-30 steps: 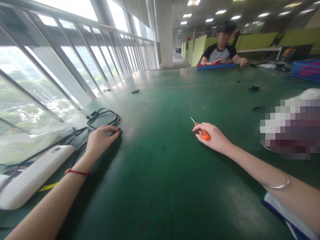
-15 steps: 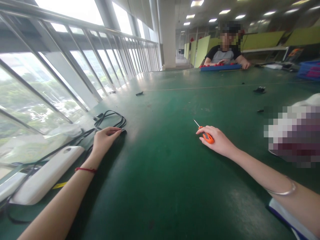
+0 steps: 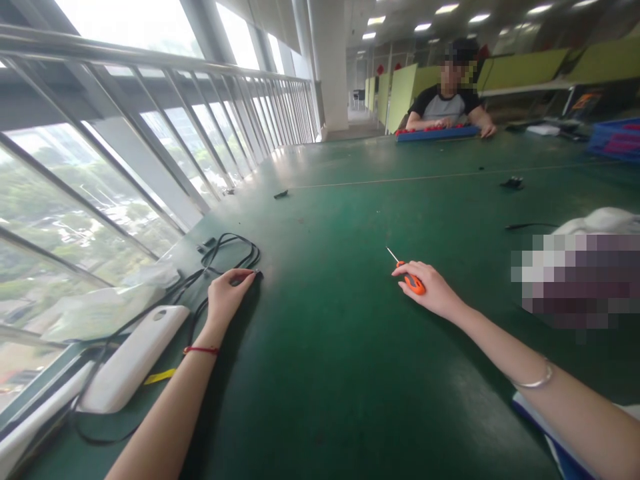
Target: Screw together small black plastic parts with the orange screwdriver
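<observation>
My left hand [image 3: 228,293], with a red string at its wrist, rests low over the green table [image 3: 320,373]. Its thumb and fingertips are pinched on a small black piece [image 3: 259,275] with a shiny top, too small to name. Right behind that hand lie loops of black cable [image 3: 254,248]. Across the table, my right hand [image 3: 433,287] is wrapped round the orange and grey handle of a screwdriver [image 3: 415,285]. The screwdriver's thin metal shaft points away and to the left, its tip apart from other things.
A white oblong case [image 3: 135,363] and a yellow strip [image 3: 160,377] lie left of my left arm. Metal railing [image 3: 200,83] borders that side. A person [image 3: 445,100] sits at the far end behind a blue tray [image 3: 440,134]. A blue basket [image 3: 615,140] stands far right.
The view has shifted slightly, so most things on the left appear farther right and lower. Both hands keep their grips, and the screwdriver still points the same way.
</observation>
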Available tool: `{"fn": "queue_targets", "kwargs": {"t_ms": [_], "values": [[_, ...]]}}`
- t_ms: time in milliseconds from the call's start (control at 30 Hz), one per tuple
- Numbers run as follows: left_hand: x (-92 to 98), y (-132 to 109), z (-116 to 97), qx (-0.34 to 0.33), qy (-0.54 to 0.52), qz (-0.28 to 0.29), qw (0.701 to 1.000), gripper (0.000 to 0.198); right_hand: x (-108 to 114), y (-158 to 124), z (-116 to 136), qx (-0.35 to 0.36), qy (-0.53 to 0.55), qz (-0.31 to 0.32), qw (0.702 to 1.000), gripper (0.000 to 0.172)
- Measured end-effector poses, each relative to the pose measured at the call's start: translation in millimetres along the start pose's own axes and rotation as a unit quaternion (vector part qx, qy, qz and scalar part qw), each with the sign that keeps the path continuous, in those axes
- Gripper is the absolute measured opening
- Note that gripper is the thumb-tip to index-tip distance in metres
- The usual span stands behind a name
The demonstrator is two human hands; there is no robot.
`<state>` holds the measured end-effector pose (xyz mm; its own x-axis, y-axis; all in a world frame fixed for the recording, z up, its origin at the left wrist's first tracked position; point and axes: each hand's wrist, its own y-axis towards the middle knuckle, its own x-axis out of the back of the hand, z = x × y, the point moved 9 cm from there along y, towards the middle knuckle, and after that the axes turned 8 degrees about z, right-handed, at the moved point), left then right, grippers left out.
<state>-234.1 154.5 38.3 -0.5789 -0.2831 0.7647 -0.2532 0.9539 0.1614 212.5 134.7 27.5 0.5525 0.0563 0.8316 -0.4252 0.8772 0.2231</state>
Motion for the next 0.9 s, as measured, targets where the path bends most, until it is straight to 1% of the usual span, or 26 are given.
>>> {"fn": "queue_targets", "kwargs": {"t_ms": [233,433,633,833,900], "values": [[-0.5,-0.3,-2.2,-0.004,-0.008,-0.002,1.0,0.034,-0.1,0.8,0.5,-0.004,0.0,0.004,1.0,0.016],[-2.0,-0.1,-2.7,-0.017,-0.023,-0.002,1.0,0.036,-0.3,1.5,3.8,-0.001,-0.01,0.009,1.0,0.015],[-2.7,-2.2,-6.4,-0.039,0.014,-0.007,0.999,0.038,1.2,-0.1,7.1,0.009,-0.008,0.017,1.0,0.019],[-1.7,-4.8,-8.4,-0.029,0.031,-0.009,0.999,0.036,1.0,-0.1,7.5,0.01,-0.011,0.018,1.0,0.022],[-2.2,-1.4,-8.2,-0.012,0.05,0.0,0.999,0.033,0.5,0.8,8.3,0.011,-0.014,0.019,1.0,0.022]]}}
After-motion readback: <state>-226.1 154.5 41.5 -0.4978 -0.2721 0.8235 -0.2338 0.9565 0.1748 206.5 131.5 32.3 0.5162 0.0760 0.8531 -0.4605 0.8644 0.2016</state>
